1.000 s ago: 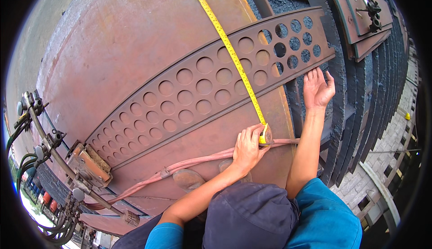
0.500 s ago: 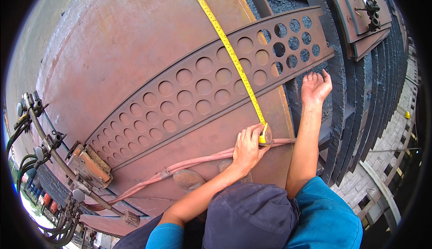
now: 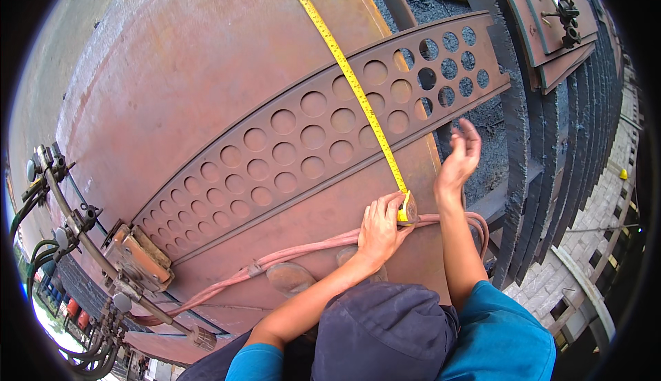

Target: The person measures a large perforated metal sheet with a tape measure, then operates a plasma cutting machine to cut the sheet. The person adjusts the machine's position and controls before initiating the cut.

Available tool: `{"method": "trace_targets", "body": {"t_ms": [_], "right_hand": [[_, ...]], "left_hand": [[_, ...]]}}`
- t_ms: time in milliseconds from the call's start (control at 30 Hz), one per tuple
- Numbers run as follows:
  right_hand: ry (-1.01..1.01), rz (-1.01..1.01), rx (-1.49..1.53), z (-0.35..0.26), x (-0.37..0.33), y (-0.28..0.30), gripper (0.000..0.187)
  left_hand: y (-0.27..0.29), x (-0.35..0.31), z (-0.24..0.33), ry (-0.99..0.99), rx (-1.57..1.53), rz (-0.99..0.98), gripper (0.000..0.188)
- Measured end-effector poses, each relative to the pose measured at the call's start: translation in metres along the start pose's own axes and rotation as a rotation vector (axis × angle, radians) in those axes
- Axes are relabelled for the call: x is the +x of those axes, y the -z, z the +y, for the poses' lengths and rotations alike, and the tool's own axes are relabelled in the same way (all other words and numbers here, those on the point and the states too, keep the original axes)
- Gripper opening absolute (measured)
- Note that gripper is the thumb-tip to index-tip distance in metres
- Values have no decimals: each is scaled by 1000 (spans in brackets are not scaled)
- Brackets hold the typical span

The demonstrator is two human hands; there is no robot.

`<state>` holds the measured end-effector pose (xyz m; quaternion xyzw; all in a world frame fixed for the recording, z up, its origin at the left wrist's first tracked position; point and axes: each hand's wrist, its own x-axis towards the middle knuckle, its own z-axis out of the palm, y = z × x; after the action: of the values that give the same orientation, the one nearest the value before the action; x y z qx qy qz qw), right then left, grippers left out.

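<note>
My left hand [image 3: 381,224] is closed round a yellow and dark tape measure [image 3: 407,210] low over a reddish-brown steel plate [image 3: 200,50]. From its case the yellow tape blade [image 3: 335,47] runs up and to the left, across a long metal rail [image 3: 327,116] with rows of round holes, and on over the plate beyond. Raised near the plate's right edge, my right hand [image 3: 460,161] holds nothing that I can see. Its fingers are loosely curled and apart, just below the rail's right end and not touching it.
Pinkish hoses [image 3: 303,243] cross the plate below the rail. A cutting torch assembly with hoses [image 3: 76,209] stands at the left. Dark upright slats [image 3: 544,147] line the right side, with smaller stacked plates [image 3: 544,19] and a clamp-like fitting [image 3: 569,19] on top.
My right hand has moved left and slightly down, toward the plate's edge, turning as it goes. The hoses by that edge now show a loop. My left hand stays on the tape measure.
</note>
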<state>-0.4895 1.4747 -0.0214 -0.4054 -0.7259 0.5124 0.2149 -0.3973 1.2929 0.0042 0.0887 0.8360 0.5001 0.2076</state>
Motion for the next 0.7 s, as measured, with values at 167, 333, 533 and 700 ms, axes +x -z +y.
{"method": "trace_targets", "body": {"t_ms": [167,333,533,700], "right_hand": [[431,-413,-447,-13,-67,24,18],[217,-536,-384,-12,-94,34,21],[236,-550,-401,-18,-88,34,17],[166,-545,-415,-27,-88,32,14]], "left_hand": [[1,-2,-1,-4,-2,-34,77],[2,-4,-1,-40,26,-5,71],[2,-6,3,-29,32,-13,70],[0,-6,2,-34,42,11,69]]}}
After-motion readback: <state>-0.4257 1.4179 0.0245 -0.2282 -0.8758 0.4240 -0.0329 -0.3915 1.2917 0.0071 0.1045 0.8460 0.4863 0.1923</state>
